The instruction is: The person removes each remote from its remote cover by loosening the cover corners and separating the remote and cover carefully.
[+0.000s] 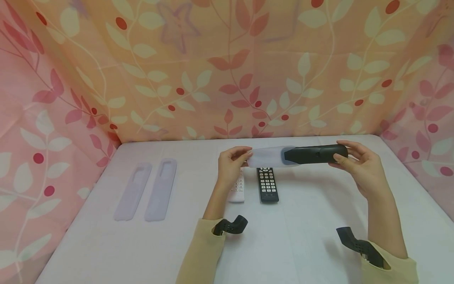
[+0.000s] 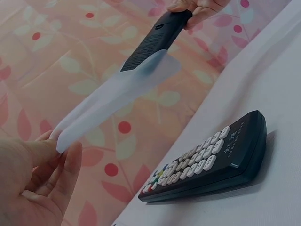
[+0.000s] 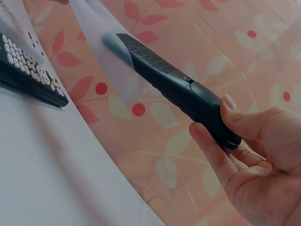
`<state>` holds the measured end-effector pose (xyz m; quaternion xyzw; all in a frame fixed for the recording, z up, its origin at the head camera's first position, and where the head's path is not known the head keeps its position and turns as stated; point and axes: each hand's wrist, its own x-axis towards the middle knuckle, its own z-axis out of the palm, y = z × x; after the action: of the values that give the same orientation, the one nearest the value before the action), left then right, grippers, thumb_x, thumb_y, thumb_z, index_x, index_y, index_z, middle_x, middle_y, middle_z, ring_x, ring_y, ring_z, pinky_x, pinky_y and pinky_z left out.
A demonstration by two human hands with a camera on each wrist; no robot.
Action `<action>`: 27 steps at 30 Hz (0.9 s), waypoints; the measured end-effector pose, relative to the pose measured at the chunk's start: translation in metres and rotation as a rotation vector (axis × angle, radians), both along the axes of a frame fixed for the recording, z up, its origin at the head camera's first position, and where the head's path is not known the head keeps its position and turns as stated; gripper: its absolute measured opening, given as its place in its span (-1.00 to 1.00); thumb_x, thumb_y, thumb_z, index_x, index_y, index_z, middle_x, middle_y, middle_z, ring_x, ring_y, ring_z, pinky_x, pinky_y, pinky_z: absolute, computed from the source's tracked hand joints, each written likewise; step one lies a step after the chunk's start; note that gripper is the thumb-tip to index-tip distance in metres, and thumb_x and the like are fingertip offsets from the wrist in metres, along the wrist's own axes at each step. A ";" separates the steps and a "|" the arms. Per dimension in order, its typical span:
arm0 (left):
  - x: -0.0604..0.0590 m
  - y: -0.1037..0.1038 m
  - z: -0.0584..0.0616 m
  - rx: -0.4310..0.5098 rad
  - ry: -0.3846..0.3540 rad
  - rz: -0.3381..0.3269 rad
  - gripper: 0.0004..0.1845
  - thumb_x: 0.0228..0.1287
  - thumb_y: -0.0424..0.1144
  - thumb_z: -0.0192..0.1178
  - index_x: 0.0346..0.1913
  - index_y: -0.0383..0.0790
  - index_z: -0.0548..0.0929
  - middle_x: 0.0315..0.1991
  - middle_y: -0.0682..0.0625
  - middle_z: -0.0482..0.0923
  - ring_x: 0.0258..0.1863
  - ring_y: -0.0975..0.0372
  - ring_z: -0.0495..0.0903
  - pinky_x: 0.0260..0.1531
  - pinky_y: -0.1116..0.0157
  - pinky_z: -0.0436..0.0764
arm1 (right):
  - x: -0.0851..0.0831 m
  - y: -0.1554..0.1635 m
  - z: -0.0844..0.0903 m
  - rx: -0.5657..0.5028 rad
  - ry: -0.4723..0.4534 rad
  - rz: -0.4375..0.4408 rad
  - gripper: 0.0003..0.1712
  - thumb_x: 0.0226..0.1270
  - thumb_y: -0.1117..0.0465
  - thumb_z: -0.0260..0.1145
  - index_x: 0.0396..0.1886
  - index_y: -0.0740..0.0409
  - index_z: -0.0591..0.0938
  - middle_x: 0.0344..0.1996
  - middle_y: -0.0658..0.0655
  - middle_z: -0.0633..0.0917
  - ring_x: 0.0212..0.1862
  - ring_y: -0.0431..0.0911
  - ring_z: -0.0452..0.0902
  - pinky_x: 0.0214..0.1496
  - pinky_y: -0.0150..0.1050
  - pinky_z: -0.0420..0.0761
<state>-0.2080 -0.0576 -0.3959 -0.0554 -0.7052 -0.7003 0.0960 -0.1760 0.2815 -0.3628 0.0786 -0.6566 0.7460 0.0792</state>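
left hand [image 1: 232, 159]: grip pinches the closed far end of the translucent silicone sleeve [image 1: 266, 157], thumb and fingers pressed onto it, held up above the desk [image 1: 308, 221].
right hand [image 1: 358, 163]: grip wrapped round the butt end of the black remote [image 1: 315, 154], thumb on top and fingers under it, also up in the air.
where it's at: the nose of the black remote sits just inside the mouth of the sleeve, most of the body sticking out. the pair hangs roughly level between both hands.
sleeve as a container: only the tip of that remote is in it, the rest of the sleeve looks flat and hollow.
how it'll handle, my guess: the sleeve looks soft, floppy and light, probably a bit grippy like silicone usually is, so it'd bunch up rather than slide. holding it by the closed end lets it sag; the rim near the mouth seems the better place to hold.
remote, my guess: stiff plastic, light, not fragile. the back half is the obvious spot to take it.
on the desk under the hands: a second black remote [image 1: 268, 184] lying buttons up, and a white remote [image 1: 237, 189] just beside it on its left, partly hidden by the left wrist.
spare covers: two more translucent sleeves [image 1: 146, 190] lying flat side by side, well apart to the left, nothing in them that i can see.
backdrop: pink leafy cloth [image 1: 227, 67] all round.
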 end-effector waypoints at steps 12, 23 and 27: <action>0.001 -0.003 0.002 -0.015 -0.021 -0.011 -0.81 0.37 -0.45 0.39 0.00 -0.38 0.81 -0.10 -0.20 0.76 -0.30 0.27 0.67 -0.21 0.35 0.79 | 0.001 0.001 0.000 0.013 0.001 -0.005 -0.52 0.38 0.56 0.36 0.17 0.06 0.72 0.03 0.03 0.57 -0.21 -0.26 0.82 -0.17 -0.40 0.76; 0.003 -0.005 0.004 -0.163 -0.065 -0.164 -0.78 0.44 -0.34 0.37 0.07 -0.31 0.78 -0.03 -0.18 0.73 -0.25 0.22 0.70 -0.12 0.25 0.80 | 0.000 0.001 -0.002 -0.067 0.130 0.035 -0.46 0.32 0.71 0.27 0.20 0.24 0.72 -0.01 0.06 0.67 -0.13 -0.22 0.82 -0.12 -0.35 0.77; 0.005 -0.002 0.007 -0.236 -0.082 -0.212 -0.79 0.43 -0.30 0.38 0.04 -0.27 0.81 0.01 -0.12 0.77 -0.17 0.21 0.69 -0.08 0.34 0.72 | 0.002 -0.001 0.001 -0.013 0.140 0.033 -0.48 0.33 0.69 0.29 0.20 0.25 0.72 -0.06 0.04 0.68 -0.13 -0.25 0.81 -0.09 -0.40 0.75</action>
<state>-0.2033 -0.0597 -0.3886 -0.1119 -0.7762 -0.6203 -0.0145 -0.1744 0.2804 -0.3620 0.1406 -0.6432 0.7442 0.1131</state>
